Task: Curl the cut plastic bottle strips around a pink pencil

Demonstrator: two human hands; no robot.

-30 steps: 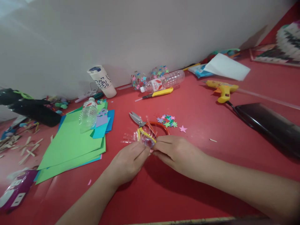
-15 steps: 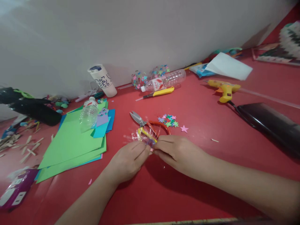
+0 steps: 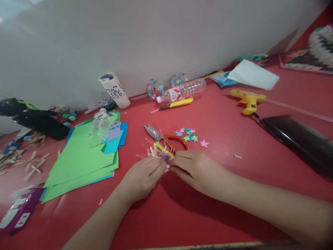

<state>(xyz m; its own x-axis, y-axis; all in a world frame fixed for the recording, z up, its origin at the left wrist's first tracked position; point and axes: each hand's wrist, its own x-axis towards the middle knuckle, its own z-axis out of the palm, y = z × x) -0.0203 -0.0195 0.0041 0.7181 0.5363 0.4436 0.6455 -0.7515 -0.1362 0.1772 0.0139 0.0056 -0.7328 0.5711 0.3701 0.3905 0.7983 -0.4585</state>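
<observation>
My left hand (image 3: 144,175) and my right hand (image 3: 196,170) meet above the red table, fingertips pinched together on a clear plastic piece (image 3: 150,151). It looks like cut bottle plastic with thin strips, and a purple bit and a pink bit show at the fingertips. My fingers hide part of it. Just behind lie open scissors (image 3: 156,134), blades to the upper left, with a red-orange handle; a yellow part shows through the plastic. Small foam stars (image 3: 187,134) lie in a pile past my right hand, with a pink star (image 3: 204,143) apart from them.
Green sheets (image 3: 80,152) with a cut bottle (image 3: 99,126) on them lie left. A yellow cutter (image 3: 181,102), a clear bottle (image 3: 189,89) and a white tumbler (image 3: 116,91) are by the wall. A yellow glue gun (image 3: 248,100) and a black case (image 3: 299,139) are right.
Both hands stay in nearly the same place, still pinching the plastic piece. Its strips have shifted slightly; the view has moved a little.
</observation>
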